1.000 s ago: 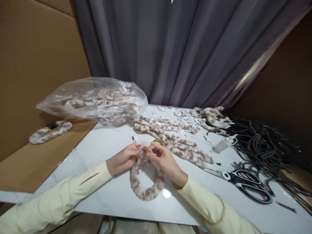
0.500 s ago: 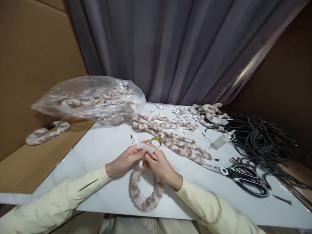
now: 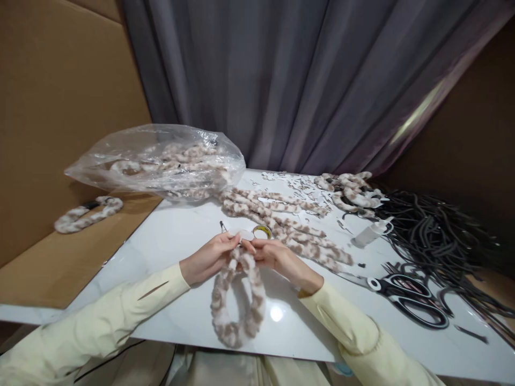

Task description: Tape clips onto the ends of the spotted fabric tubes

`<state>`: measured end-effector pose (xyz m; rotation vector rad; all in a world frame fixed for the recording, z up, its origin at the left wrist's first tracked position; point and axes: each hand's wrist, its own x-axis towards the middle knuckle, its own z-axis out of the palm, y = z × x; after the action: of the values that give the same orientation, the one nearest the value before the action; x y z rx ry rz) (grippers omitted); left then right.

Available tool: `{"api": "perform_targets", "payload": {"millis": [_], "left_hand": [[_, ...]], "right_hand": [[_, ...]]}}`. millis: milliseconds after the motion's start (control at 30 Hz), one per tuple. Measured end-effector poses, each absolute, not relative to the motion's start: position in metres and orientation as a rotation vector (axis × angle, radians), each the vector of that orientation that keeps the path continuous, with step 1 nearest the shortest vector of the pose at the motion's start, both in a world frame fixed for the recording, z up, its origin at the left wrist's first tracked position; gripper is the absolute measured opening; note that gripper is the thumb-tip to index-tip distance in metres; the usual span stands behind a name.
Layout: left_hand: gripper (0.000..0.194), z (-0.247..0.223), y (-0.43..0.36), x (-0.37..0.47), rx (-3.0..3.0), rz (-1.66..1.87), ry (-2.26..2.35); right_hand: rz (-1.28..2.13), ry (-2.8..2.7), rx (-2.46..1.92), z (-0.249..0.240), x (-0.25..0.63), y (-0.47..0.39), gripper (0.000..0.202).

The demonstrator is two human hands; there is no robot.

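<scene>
A brown-and-white furry loop [image 3: 219, 300] hangs from my two hands, low over the front of the table. My left hand [image 3: 209, 257] is closed, with thumb and fingers pinching a small white rounded strip [image 3: 246, 235] at the top of the loop. My right hand [image 3: 277, 257] has its fingertips closed around the upper right part of the loop, just below the strip. The fingers partly hide where the loop's ends meet. Right behind the strip lies a roll of tape [image 3: 262, 232], and a small black-tipped item [image 3: 222, 227] is beside my left fingers.
Furry strips [image 3: 298, 236] lie behind my hands. To the right are scissors [image 3: 414, 300], a clear squeeze bottle [image 3: 368, 235] and a heap of black cords [image 3: 434, 230]. A plastic bag [image 3: 161, 161] of furry pieces stands back left. Another furry loop [image 3: 86, 214] rests on cardboard.
My right hand has turned and moved outward to the right, its fingers now stretched toward the loop's top. The white strip shows less. The view has shifted slightly.
</scene>
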<state>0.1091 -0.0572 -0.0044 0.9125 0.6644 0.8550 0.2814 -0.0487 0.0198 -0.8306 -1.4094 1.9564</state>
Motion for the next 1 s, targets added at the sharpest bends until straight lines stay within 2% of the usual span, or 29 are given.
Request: {"api": "perform_targets", "payload": {"millis": [233,467,633,767,933,1000], "left_hand": [[0.033,-0.006,-0.058,0.107,0.927,0.877,0.688],[0.037,0.004,-0.058,0.107,1.143,1.05,0.88],[0.02,0.002,-0.056,0.106,1.571,1.21,1.149],[0.023,-0.002,-0.055,0.101,1.732,1.182,1.488],[0.033,0.021,-0.062,0.085,2.087,1.205,1.873],[0.043,0.028,-0.065,0.081,2.028,0.957,1.949]], "right_hand": [[1.596,-1.805,-0.874,0.007,0.281,-0.046,0.031],[1.46,-1.861,-0.976,-0.001,0.286,-0.041,0.04],[1.397,-1.942,-1.037,-0.001,0.29,-0.039,0.032],[1.252,-2.032,-1.062,-0.001,0.29,-0.04,0.023],[1.097,-2.12,-1.101,0.001,0.29,-0.041,0.019],[1.046,-2.154,-1.105,0.003,0.289,-0.042,0.018]]}}
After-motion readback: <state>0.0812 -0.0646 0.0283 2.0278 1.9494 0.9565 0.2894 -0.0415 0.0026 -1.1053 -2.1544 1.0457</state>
